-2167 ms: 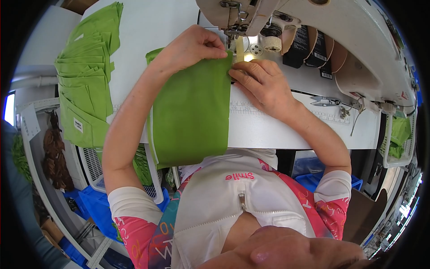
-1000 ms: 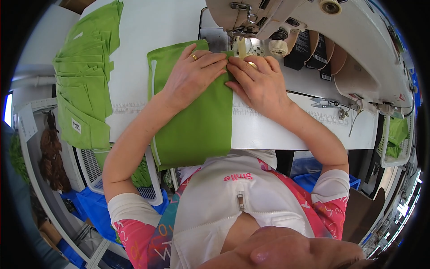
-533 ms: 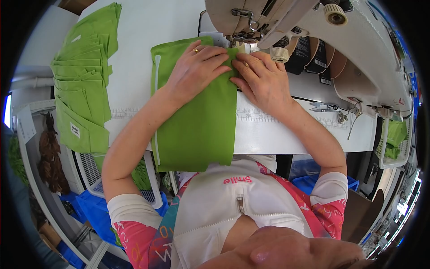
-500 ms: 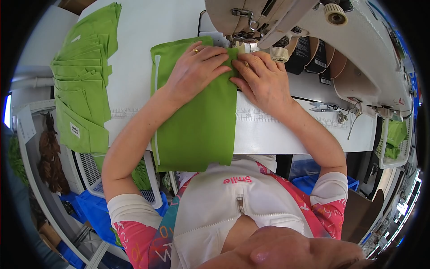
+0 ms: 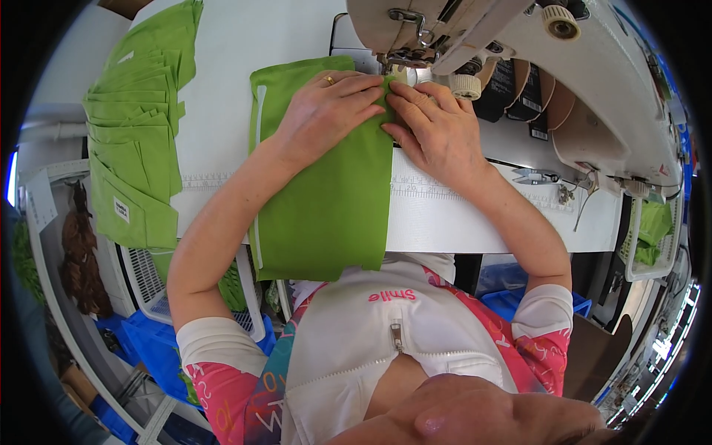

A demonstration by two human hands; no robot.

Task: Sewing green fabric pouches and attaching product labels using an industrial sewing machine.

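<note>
A green fabric piece (image 5: 322, 211) with a pale strip along its left side lies on the white sewing table, its lower end hanging over the front edge. My left hand (image 5: 330, 111), with a ring on it, rests on the fabric's upper part, fingers stretched toward the right edge and thumb apart. At that edge my right hand (image 5: 437, 126) has its fingertips closed on the fabric's upper right corner. Both sets of fingertips are just below the needle area (image 5: 386, 65) of the sewing machine (image 5: 445, 33). The exact grip under the right fingers is partly hidden.
A layered stack of green fabric pieces (image 5: 141, 148) covers the table's left side. Thread snips (image 5: 535, 176) lie at the right, beyond a printed ruler strip (image 5: 423, 188). White baskets (image 5: 148, 278) with green fabric stand below left and at far right (image 5: 665, 256).
The green fabric has slid slightly upward, toward the machine. Both hands stay near the needle area, with the right fingers a little closer to the fabric's corner.
</note>
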